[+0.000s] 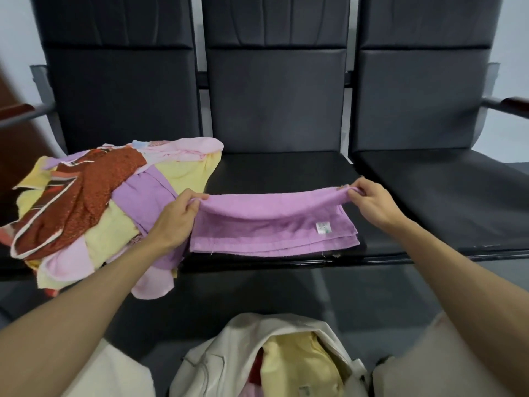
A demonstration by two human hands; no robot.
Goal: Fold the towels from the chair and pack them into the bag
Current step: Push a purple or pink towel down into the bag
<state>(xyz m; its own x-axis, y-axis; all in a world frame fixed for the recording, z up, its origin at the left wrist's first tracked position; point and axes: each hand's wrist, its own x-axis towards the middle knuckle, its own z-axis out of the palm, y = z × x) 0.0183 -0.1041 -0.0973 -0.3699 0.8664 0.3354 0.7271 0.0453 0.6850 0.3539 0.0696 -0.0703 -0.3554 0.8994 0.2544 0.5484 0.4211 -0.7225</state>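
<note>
A purple towel (272, 224) lies partly folded on the middle seat (286, 173) of a black row of chairs, a white label showing near its right side. My left hand (177, 219) pinches the towel's far left corner and my right hand (369, 202) pinches the far right corner, both lifting the far edge slightly off the seat. A pile of unfolded towels (94, 207) in yellow, pink, purple and red-brown covers the left seat. A white bag (229, 356) stands open on the floor below, with a yellow towel (300, 365) inside.
The right seat (446, 196) is black and bare. Chair backrests (274, 96) rise behind the seats. A wooden armrest (515, 106) sticks out at far right, another at far left (17, 111). Grey floor lies between the seats and the bag.
</note>
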